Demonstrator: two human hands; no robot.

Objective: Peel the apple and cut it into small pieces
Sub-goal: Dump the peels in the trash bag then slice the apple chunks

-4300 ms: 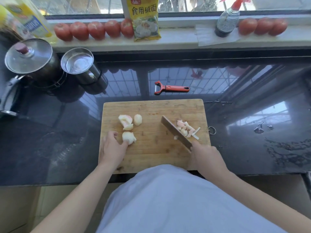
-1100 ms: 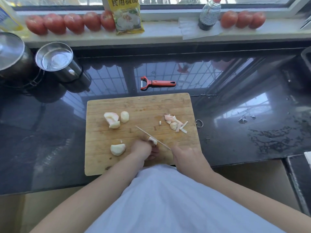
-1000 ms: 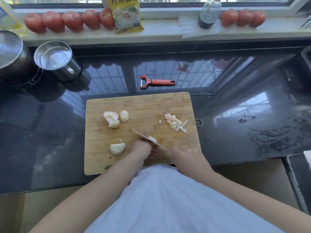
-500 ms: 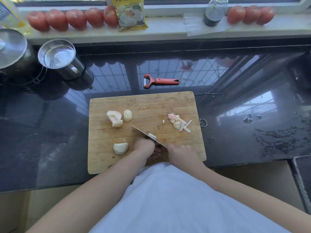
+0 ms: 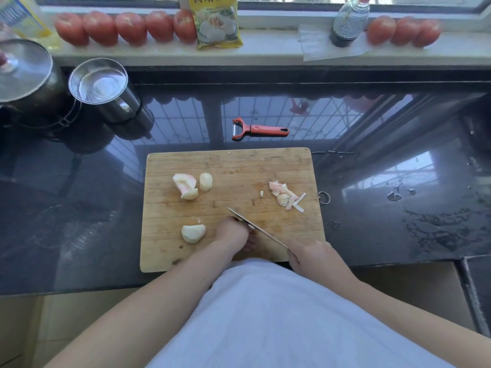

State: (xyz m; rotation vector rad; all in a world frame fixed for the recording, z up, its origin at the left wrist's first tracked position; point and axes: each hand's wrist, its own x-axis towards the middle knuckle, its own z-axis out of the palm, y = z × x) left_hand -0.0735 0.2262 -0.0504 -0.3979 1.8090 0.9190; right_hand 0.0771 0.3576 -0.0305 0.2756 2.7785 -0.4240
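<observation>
**Apple chopping on the bamboo board, mid-cut**

Big black glossy countertop [image 5: 398, 208] takes up most of the view, with the window grid mirrored in it. In the middle sits the wooden cutting board [image 5: 239, 163], metal ring on its right edge. Back left there's a lidded pot [image 5: 24, 75] and a steel cup [image 5: 102, 87] just beside it. A row of tomatoes [image 5: 127, 27] lines the windowsill, with a yellow packet [image 5: 216, 22] leaning there and a dark bottle [image 5: 348, 22] further right.

Red peeler [image 5: 259, 129] lies just behind the board.

Right hand [image 5: 316, 257] is wrapped around the knife [image 5: 257, 229] handle, blade angled across the board's near half. Left hand [image 5: 233, 233] is curled down right against the blade; whatever it's pinning is hidden, so can't tell.

Peeled apple chunks: one [image 5: 193, 233] just left of that hand, two more [image 5: 186, 185] further back. Small cut pieces [image 5: 287, 196] are piled near the right edge.
</observation>
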